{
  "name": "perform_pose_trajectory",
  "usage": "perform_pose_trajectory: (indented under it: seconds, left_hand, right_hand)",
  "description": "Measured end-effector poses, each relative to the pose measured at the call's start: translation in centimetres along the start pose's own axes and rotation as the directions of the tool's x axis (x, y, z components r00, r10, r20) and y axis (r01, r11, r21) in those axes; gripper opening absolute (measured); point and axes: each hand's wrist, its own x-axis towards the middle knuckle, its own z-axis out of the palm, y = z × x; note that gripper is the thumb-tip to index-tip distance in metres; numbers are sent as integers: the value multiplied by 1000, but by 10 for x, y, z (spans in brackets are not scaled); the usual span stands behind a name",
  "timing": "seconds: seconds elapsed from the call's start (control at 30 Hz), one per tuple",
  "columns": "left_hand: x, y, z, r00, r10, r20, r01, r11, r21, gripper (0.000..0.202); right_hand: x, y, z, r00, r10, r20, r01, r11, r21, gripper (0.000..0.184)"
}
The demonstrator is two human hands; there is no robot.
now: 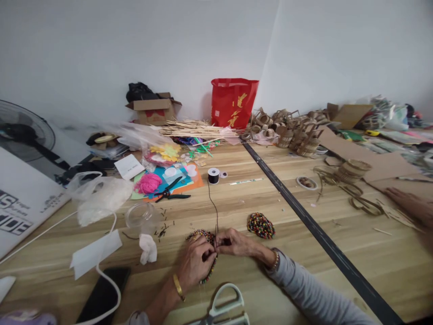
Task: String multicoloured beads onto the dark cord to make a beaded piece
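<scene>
My left hand (199, 259) is closed in a pinch at a strand of small multicoloured beads (203, 233), which shows above and below the fingers. Close against it, my right hand (235, 243) pinches a thin black cord (215, 207). That cord runs up the table to a white-ended spool (213, 176) wound with black. The fingertips of both hands nearly meet, and the exact spot where cord and beads join is hidden. A coiled heap of similar beads (260, 225) lies beyond my right wrist. White-handled scissors (227, 303) lie below the hands.
Black-handled pliers (171, 193), a clear jar (140, 215), a crumpled white tissue (148, 249) and a dark phone (104, 293) lie on the left. A red bag (234, 103) stands at the back. Another person's hand (411, 205) rests at right near a woven basket (354, 170).
</scene>
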Motion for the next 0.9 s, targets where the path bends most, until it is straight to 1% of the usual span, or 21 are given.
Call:
perform_pose_trajectory:
  seconds: [0.17,0.3,0.37,0.43,0.53,0.6,0.7,0.77,0.83,0.9]
  left_hand:
    - [0,3,-4,998,29,-53,-31,999,-41,17]
    - [-3,0,-4,993,16,-119,-37,985,-169,18]
    - [-5,-3,-4,992,-47,-121,14,964,-264,16]
    - [-8,-7,-5,984,-165,-74,128,925,-358,13]
    - [-11,-12,-9,949,-312,32,286,821,-494,12]
    - [-13,-16,-12,926,-367,90,345,726,-595,13]
    - [-15,-22,-17,893,-419,163,397,565,-723,17]
    - [-17,-27,-19,877,-440,194,411,478,-776,20]
    - [-19,-31,-23,856,-466,224,435,417,-798,24]
    - [-20,-35,-27,832,-493,256,468,374,-801,26]
  right_hand:
    - [-5,-7,-3,1000,-16,11,17,993,-116,7]
    - [-9,-13,-5,1000,-8,28,15,966,-259,10]
    - [-9,-16,-6,999,-26,41,38,945,-324,12]
    - [-10,-21,-6,997,-40,60,60,921,-385,13]
    - [-10,-28,-6,995,-40,87,76,880,-470,13]
    - [-10,-31,-6,995,-41,94,83,858,-506,13]
    - [-9,-32,-6,995,-41,88,80,857,-509,12]
    - [-9,-31,-7,996,-33,85,70,873,-482,12]
    - [-9,-28,-9,995,-24,92,63,893,-445,13]
    - [-9,-24,-11,995,-7,101,48,911,-410,13]
